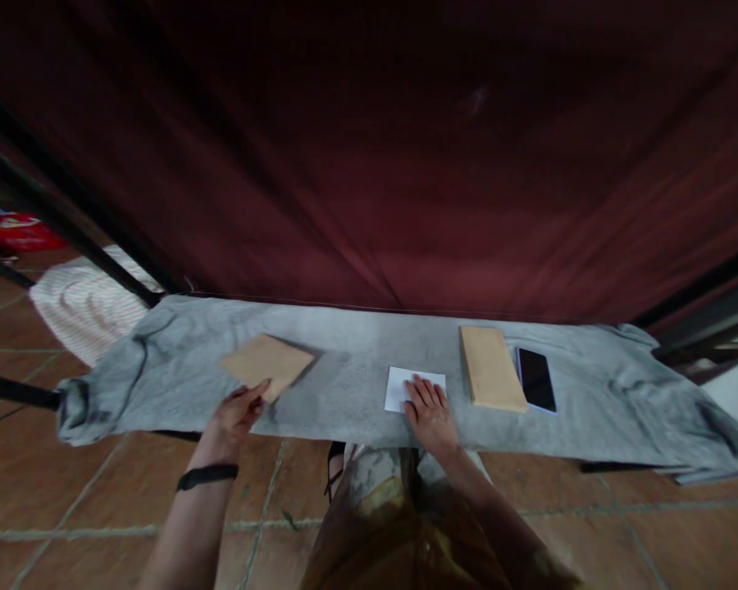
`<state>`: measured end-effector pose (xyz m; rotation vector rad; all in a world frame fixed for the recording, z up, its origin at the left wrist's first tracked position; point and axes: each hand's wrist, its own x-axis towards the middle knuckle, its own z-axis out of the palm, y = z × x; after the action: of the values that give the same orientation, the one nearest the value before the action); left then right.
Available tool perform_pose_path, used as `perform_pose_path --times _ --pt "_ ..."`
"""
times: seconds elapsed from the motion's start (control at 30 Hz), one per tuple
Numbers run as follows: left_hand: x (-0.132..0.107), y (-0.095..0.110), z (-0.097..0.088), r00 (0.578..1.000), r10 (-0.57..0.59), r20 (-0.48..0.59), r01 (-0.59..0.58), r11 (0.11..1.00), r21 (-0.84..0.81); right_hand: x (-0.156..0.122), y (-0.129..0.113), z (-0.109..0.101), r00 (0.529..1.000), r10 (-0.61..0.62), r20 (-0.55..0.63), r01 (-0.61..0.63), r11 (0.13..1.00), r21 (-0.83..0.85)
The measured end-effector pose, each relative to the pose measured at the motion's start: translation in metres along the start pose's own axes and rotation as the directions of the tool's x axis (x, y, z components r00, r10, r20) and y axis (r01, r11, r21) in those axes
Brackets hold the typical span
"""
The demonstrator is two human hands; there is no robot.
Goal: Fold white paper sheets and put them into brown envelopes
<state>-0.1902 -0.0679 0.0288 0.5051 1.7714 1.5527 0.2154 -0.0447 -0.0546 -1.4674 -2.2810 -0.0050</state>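
My left hand (pixel 239 412) pinches the near corner of a tan envelope (pixel 266 364) that lies tilted on the grey cloth (pixel 350 410). A black band circles that wrist. My right hand (pixel 429 408) lies flat, fingers stretched out, on a small white folded paper (pixel 401 385) at the middle of the cloth. To the right of that paper rests a stack of tan envelopes (pixel 490 368), and beside it a dark phone (pixel 535 378) lies face up.
A dark red curtain (pixel 406 164) hangs right behind the cloth-covered bench. Brown tiled floor (pixel 98 492) spreads below. A striped white cloth (pixel 86 303) and a red object (pixel 15 231) lie at the far left. Black metal bars (pixel 67 229) cross the left side.
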Motion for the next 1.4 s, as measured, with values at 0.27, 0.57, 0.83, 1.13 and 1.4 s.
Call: perform_pose_path --times 0.27,0.57,0.83,1.13,1.4 --pt "-0.106 -0.040 0.118 0.941 -0.307 0.144 0.338 0.883 -0.326 0.013 -0.015 -0.011 0.991 0.135 -0.001 -0.125 0.919 0.375" --pt "-0.127 -0.059 0.140 0.925 -0.322 0.203 0.371 0.883 -0.287 0.059 -0.070 -0.007 0.729 0.324 0.603 -0.621 -0.055 0.782" --pt "-0.133 -0.063 0.139 0.918 -0.319 0.235 0.379 0.882 -0.281 0.069 -0.077 -0.012 0.683 0.302 0.665 -0.642 -0.188 0.744" --pt "-0.140 -0.075 0.111 0.825 -0.315 0.469 0.313 0.946 0.084 0.068 -0.065 -0.004 0.679 0.345 0.648 -0.636 -0.166 0.754" --pt "-0.128 -0.047 0.108 0.534 0.330 0.778 -0.837 0.337 0.431 0.058 -0.056 0.002 0.683 0.308 0.663 -0.643 -0.176 0.745"
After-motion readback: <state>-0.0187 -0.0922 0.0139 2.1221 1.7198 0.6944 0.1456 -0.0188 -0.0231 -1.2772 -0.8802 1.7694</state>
